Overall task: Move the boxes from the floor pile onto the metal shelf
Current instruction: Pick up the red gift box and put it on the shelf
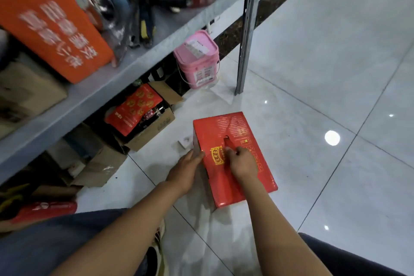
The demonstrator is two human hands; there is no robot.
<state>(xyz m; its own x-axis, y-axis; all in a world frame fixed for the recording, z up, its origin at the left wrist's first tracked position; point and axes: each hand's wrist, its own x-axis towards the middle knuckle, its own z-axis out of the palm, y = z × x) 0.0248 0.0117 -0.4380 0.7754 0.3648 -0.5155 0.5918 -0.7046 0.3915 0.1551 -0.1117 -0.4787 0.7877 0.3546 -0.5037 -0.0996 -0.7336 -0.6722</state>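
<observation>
Both hands grip the red box (pixel 233 159) on the floor: left hand (pixel 186 170) flat against its side, right hand (pixel 243 163) fingers hooked at its top slot, beside an open carton (pixel 150 127) under the metal shelf (pixel 125 65).

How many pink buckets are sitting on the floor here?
1. The pink bucket stands on the floor tiles under the metal shelf, beside its upright post. Others could be hidden further under the shelf.
</observation>
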